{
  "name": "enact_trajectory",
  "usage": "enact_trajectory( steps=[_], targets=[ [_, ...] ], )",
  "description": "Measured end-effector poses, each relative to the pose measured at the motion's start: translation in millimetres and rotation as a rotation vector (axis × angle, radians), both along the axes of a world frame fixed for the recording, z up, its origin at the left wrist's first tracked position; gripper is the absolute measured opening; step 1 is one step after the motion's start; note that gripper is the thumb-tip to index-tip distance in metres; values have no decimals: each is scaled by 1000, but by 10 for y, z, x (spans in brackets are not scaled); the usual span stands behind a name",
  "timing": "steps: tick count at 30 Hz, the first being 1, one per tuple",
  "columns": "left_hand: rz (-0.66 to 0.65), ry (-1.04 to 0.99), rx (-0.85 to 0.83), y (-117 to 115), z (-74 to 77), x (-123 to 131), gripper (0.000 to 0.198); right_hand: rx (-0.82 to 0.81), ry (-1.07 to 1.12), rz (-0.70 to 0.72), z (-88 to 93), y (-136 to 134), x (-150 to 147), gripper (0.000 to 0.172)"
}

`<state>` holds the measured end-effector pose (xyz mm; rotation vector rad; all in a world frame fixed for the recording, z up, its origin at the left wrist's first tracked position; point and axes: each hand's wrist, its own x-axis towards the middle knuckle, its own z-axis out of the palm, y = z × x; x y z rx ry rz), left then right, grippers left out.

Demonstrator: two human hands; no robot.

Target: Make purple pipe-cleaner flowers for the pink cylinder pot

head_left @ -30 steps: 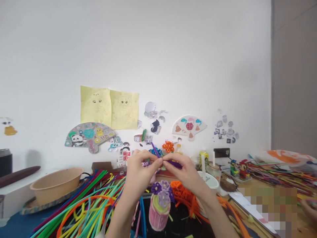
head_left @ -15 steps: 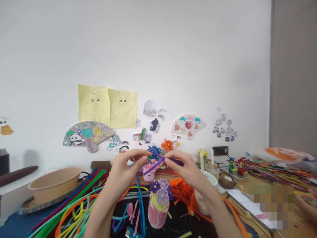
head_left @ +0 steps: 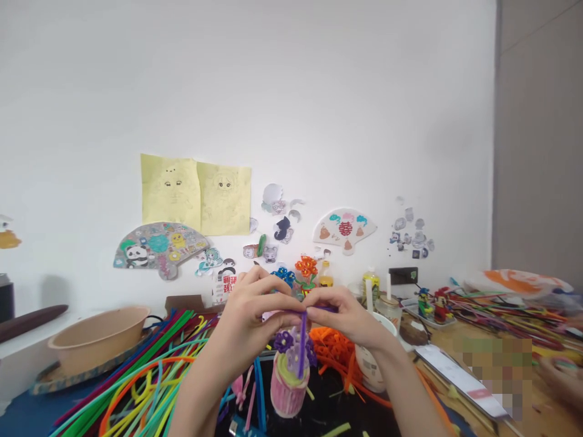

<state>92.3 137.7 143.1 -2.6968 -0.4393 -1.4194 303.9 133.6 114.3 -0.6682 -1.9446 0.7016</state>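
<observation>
A purple pipe cleaner [head_left: 303, 349] is pinched between my two hands at chest height, with one length hanging straight down. My left hand [head_left: 262, 309] grips it from the left, fingers closed over thumb. Fingertips nearly touching the left ones, my right hand [head_left: 342, 312] pinches it from the other side. Behind the hanging length stands a pink ribbed pot [head_left: 288, 391] with a yellow-green top, holding purple pipe-cleaner flowers [head_left: 285, 341]. The hands hide part of the pipe cleaner and the things behind them.
Bundles of coloured pipe cleaners [head_left: 132, 364] lie left, near a beige bowl [head_left: 100, 331]. An orange pile [head_left: 334, 352] sits beside a white cup [head_left: 371, 367]. A blue lighter [head_left: 246, 428] lies in front. Right are a phone [head_left: 458, 376] and another person's hand [head_left: 562, 376].
My left hand has moved right and closed on the pipe cleaner beside my right hand. The crossed purple ends now show as one length pointing down.
</observation>
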Motion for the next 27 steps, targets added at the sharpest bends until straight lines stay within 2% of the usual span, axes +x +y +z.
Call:
enact_trajectory(
  steps=[10,14,17,21,24,27],
  targets=[
    [8,-67,48,14,-11,87,3,39,58,-49,18,-45,-30,20],
    [31,-133,41,5,-23,90,8,133,77,-96,19,-52,-78,21],
    [59,-182,-48,-14,-22,97,15,222,87,-143,30,-69,-128,19],
    [46,-295,-245,-25,-20,130,20,362,47,-272,65,-124,-184,13],
    [34,-376,-363,-11,-24,181,20,493,-4,-388,97,-168,-204,12],
    [79,-443,-448,8,-39,245,22,657,-91,-491,122,-188,-209,12]
  ],
)
